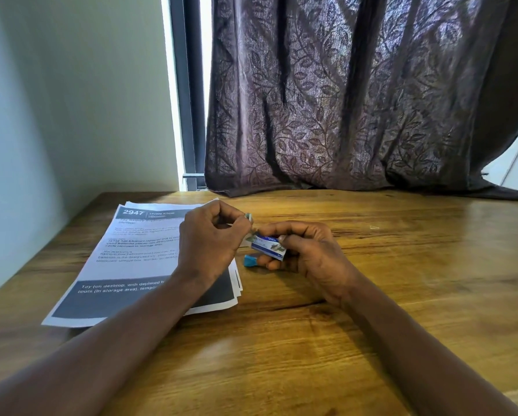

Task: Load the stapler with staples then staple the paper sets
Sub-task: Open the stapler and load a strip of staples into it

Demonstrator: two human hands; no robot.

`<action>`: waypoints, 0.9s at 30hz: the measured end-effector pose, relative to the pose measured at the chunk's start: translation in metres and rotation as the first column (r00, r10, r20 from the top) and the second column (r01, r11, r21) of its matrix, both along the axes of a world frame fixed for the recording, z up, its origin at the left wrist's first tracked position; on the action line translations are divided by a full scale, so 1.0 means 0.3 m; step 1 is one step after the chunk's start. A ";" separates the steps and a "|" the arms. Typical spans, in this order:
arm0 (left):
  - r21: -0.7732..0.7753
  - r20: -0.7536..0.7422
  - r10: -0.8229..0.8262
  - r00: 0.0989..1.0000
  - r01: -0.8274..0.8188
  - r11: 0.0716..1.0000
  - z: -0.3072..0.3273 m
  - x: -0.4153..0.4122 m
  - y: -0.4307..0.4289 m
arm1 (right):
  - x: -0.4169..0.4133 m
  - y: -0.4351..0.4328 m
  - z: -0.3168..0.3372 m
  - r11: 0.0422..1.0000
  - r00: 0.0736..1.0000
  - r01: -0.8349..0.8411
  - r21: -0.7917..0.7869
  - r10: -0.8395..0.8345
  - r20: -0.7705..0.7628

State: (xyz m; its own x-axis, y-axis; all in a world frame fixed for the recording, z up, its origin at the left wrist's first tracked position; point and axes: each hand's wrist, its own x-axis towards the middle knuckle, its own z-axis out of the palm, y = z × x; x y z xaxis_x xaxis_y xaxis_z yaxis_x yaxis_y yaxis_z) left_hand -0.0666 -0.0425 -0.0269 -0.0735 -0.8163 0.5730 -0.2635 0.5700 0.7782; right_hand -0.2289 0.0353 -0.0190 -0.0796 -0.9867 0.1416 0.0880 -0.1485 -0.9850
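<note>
Wooden table; pale wall left; dark leaf-patterned curtain; bright window strip, possibly door.

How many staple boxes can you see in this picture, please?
1: the staple box is gripped in the right hand above the table; another could be hidden behind that hand.

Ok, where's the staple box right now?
In the head view, near the middle, the staple box is gripped in the right hand, just right of the paper stack; the left hand pinches a small strip beside it.
</note>
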 end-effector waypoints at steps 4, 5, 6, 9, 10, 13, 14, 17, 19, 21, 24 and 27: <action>0.002 -0.067 -0.029 0.997 0.029 1.000 0.007 0.004 -0.007 | -0.007 -0.009 -0.003 0.999 0.997 0.004 0.042 -0.007 0.071; 0.011 -0.085 -0.037 0.996 0.038 0.999 0.008 0.005 -0.010 | -0.010 -0.010 -0.002 0.999 0.996 0.004 0.045 -0.008 0.083; 0.020 -0.096 -0.042 0.995 0.044 0.999 0.008 0.006 -0.013 | -0.013 -0.010 -0.001 0.999 0.996 0.003 0.047 -0.007 0.092; 0.013 -0.061 -0.072 0.996 0.073 0.997 0.009 0.010 -0.014 | -0.020 -0.012 0.000 0.998 0.995 0.019 0.053 -0.024 0.102; -0.006 -0.015 -0.109 0.994 0.109 0.994 0.011 0.014 -0.012 | -0.025 -0.012 0.002 0.998 0.994 0.042 0.050 -0.047 0.095; -0.081 0.241 -0.253 0.937 0.280 0.957 0.019 0.027 0.009 | -0.049 -0.017 0.011 0.984 0.983 0.180 0.016 -0.180 0.041; -0.094 0.335 -0.283 0.899 0.331 0.939 0.020 0.028 0.017 | -0.061 -0.018 0.015 0.971 0.971 0.239 0.003 -0.239 0.018; -0.024 0.537 -0.360 0.763 0.441 0.897 0.022 0.020 0.044 | -0.096 -0.018 0.023 0.934 0.934 0.357 0.014 -0.357 -0.007; -0.009 0.632 -0.359 0.687 0.470 0.883 0.022 0.014 0.051 | -0.106 -0.019 0.020 0.930 0.930 0.367 0.034 -0.367 -0.014; -0.027 0.684 -0.327 0.652 0.471 0.882 0.026 0.016 0.050 | -0.107 -0.022 0.014 0.931 0.932 0.362 0.048 -0.361 -0.032; -0.026 0.709 -0.318 0.630 0.474 0.880 0.028 0.022 0.042 | -0.100 -0.025 0.011 0.936 0.937 0.348 0.058 -0.345 -0.055; -0.025 0.720 -0.328 0.612 0.495 0.868 0.024 0.020 0.040 | -0.097 -0.021 0.012 0.944 0.945 0.326 0.053 -0.323 -0.062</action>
